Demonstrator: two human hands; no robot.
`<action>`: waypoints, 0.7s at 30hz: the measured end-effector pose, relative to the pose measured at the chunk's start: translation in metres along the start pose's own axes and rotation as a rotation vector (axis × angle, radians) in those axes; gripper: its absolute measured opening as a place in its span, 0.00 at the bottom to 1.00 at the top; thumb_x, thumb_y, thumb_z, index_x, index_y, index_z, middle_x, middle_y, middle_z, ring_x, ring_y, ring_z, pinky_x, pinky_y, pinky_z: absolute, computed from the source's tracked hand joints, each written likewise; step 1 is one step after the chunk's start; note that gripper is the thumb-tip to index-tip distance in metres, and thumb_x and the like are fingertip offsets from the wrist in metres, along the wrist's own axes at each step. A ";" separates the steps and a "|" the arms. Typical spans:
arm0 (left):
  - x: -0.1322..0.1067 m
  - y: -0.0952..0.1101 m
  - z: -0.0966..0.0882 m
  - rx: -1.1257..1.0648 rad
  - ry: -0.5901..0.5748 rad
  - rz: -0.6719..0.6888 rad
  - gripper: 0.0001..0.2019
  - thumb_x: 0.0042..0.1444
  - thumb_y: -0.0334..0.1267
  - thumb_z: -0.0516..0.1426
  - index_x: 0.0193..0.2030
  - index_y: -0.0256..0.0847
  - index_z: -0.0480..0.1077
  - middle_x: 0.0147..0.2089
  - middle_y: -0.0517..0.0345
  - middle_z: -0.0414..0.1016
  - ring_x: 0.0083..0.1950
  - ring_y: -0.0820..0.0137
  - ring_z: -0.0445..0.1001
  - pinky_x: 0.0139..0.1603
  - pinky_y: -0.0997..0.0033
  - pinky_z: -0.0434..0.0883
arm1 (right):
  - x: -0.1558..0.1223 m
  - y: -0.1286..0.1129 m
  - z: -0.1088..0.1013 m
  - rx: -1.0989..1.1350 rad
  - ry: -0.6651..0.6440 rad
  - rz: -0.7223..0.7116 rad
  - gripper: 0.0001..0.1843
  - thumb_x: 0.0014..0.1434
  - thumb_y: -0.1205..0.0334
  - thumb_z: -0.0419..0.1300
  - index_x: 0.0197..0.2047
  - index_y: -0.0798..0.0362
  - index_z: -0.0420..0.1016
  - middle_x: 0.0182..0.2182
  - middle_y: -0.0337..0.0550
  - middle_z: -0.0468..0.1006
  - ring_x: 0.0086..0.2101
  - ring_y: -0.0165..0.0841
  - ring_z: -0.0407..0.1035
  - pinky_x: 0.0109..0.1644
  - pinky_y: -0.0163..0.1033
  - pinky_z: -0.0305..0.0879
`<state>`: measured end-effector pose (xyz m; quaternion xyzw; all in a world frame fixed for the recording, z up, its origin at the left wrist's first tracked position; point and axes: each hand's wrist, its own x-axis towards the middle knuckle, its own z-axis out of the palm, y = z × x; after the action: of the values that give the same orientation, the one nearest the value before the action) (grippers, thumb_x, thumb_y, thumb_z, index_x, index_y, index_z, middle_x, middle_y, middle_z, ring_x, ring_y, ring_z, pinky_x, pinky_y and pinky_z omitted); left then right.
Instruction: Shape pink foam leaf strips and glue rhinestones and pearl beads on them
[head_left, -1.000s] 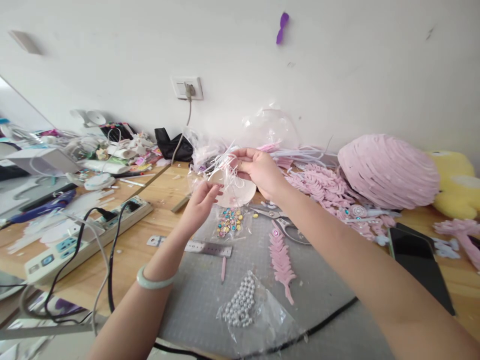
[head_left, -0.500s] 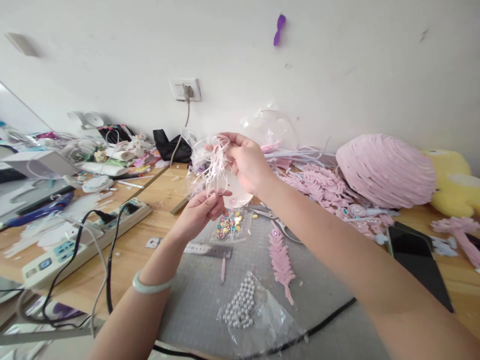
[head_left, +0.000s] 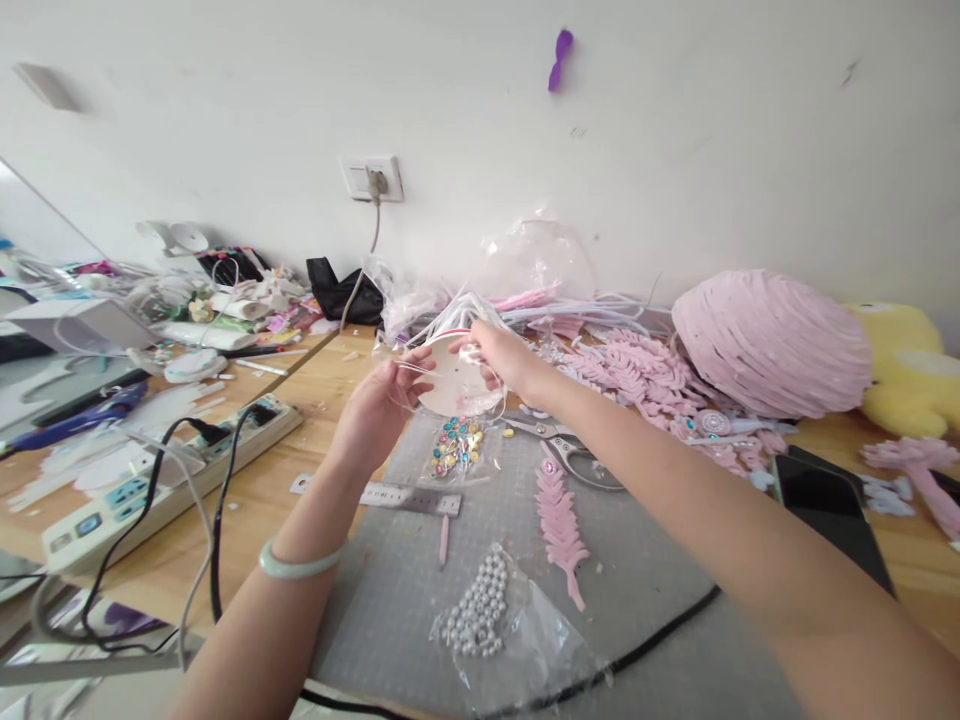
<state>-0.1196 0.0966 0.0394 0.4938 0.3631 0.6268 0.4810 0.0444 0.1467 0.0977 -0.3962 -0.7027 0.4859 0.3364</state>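
Above the far edge of a grey mat on the wooden table, both hands hold thin white strings in front of a round pale disc. The left hand, with a pale green bracelet on its wrist, pinches the strings between thumb and fingers. The right hand has its fingers curled together on more of them at the disc's upper right, partly hiding it. Whether either hand touches the disc I cannot tell.

Just below the hands lies a small clear bag of coloured gems, with scissors to its right, partly under the right forearm. Nearer the person are a metal ruler, a short pink stick and a pink leaf-shaped piece with a gem near its top. Silver beads sit by a crumpled plastic bag at the front. Off to the right, a big pink ball stands beside a yellow toy; on the left, a power strip has black plugs in it.
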 end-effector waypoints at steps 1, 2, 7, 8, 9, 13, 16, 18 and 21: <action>0.000 0.001 0.001 0.002 0.015 0.004 0.15 0.55 0.49 0.53 0.25 0.41 0.63 0.55 0.56 0.70 0.54 0.64 0.68 0.47 0.67 0.69 | -0.002 0.002 0.004 -0.036 -0.054 0.027 0.16 0.59 0.60 0.43 0.27 0.53 0.67 0.17 0.36 0.59 0.17 0.28 0.53 0.22 0.36 0.50; -0.001 0.002 0.001 0.007 0.030 0.004 0.16 0.55 0.49 0.53 0.24 0.41 0.61 0.57 0.56 0.69 0.56 0.62 0.67 0.49 0.65 0.69 | -0.004 0.003 0.008 -0.065 -0.116 0.062 0.15 0.59 0.58 0.45 0.25 0.53 0.66 0.17 0.36 0.60 0.18 0.29 0.54 0.23 0.36 0.50; -0.004 0.007 0.007 0.006 0.068 -0.033 0.16 0.55 0.49 0.53 0.24 0.41 0.60 0.57 0.55 0.69 0.59 0.59 0.65 0.49 0.62 0.70 | -0.011 0.007 0.019 -0.132 -0.400 0.120 0.08 0.48 0.63 0.59 0.20 0.53 0.68 0.13 0.32 0.57 0.15 0.26 0.50 0.20 0.34 0.46; -0.004 0.007 0.009 -0.017 0.060 -0.060 0.16 0.55 0.49 0.52 0.24 0.41 0.59 0.57 0.55 0.69 0.57 0.60 0.67 0.47 0.62 0.71 | -0.012 0.006 0.020 -0.126 -0.425 0.114 0.07 0.48 0.64 0.59 0.20 0.53 0.69 0.13 0.31 0.57 0.15 0.25 0.49 0.20 0.34 0.45; -0.005 0.007 0.010 -0.047 0.048 -0.093 0.15 0.56 0.49 0.52 0.25 0.41 0.59 0.55 0.55 0.71 0.55 0.61 0.69 0.45 0.63 0.72 | -0.012 0.005 0.020 -0.113 -0.427 0.103 0.07 0.49 0.65 0.57 0.20 0.52 0.68 0.13 0.31 0.56 0.15 0.25 0.49 0.19 0.34 0.45; -0.011 0.001 0.021 -0.146 -0.007 -0.203 0.15 0.59 0.51 0.49 0.31 0.42 0.64 0.38 0.56 0.76 0.41 0.66 0.75 0.42 0.64 0.72 | -0.011 -0.003 0.024 -0.027 -0.271 0.031 0.14 0.55 0.62 0.49 0.19 0.50 0.56 0.15 0.33 0.54 0.17 0.27 0.51 0.20 0.34 0.48; -0.020 -0.004 0.034 -0.140 -0.109 -0.364 0.28 0.58 0.63 0.39 0.40 0.43 0.66 0.37 0.52 0.75 0.38 0.63 0.75 0.38 0.62 0.72 | -0.010 -0.007 0.028 0.079 -0.109 -0.053 0.16 0.56 0.62 0.47 0.19 0.50 0.50 0.17 0.34 0.52 0.20 0.27 0.51 0.23 0.35 0.49; -0.026 -0.006 0.042 -0.115 -0.190 -0.415 0.35 0.53 0.70 0.35 0.40 0.42 0.65 0.32 0.52 0.72 0.34 0.63 0.74 0.33 0.63 0.71 | -0.009 -0.006 0.031 0.144 -0.030 -0.098 0.17 0.56 0.62 0.48 0.18 0.50 0.48 0.17 0.35 0.51 0.21 0.28 0.50 0.25 0.36 0.50; -0.032 -0.007 0.048 -0.038 -0.312 -0.454 0.36 0.47 0.75 0.35 0.31 0.42 0.62 0.22 0.59 0.62 0.21 0.71 0.63 0.24 0.69 0.65 | -0.008 -0.003 0.034 0.146 0.014 -0.125 0.17 0.55 0.64 0.49 0.17 0.50 0.48 0.16 0.35 0.51 0.21 0.27 0.50 0.26 0.37 0.50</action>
<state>-0.0696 0.0669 0.0363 0.4814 0.3741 0.4262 0.6683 0.0182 0.1252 0.0892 -0.3295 -0.6862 0.5113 0.3991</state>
